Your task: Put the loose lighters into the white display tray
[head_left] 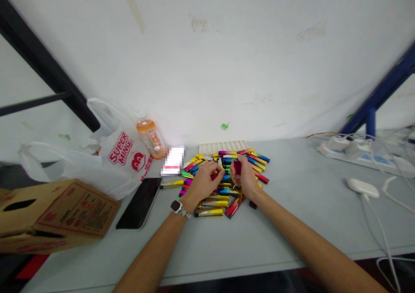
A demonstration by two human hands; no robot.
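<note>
A heap of several shiny multicoloured sticks [223, 176] lies on the grey table [292, 215] near the wall. My left hand [205, 179], with a watch on its wrist, rests over the left side of the heap, fingers curled round a small item I cannot make out. My right hand [244, 176] is closed on a dark red stick [237, 167], held upright just above the heap. The two hands nearly touch. A white perforated tray [223, 146] lies behind the heap against the wall.
A black phone [140, 202] lies left of the heap, with a cardboard box [48, 213] beyond it. A white plastic bag [113, 159] and an orange bottle [149, 138] stand at the back left. A power strip [356, 152], cables and a white charger [362, 187] are on the right.
</note>
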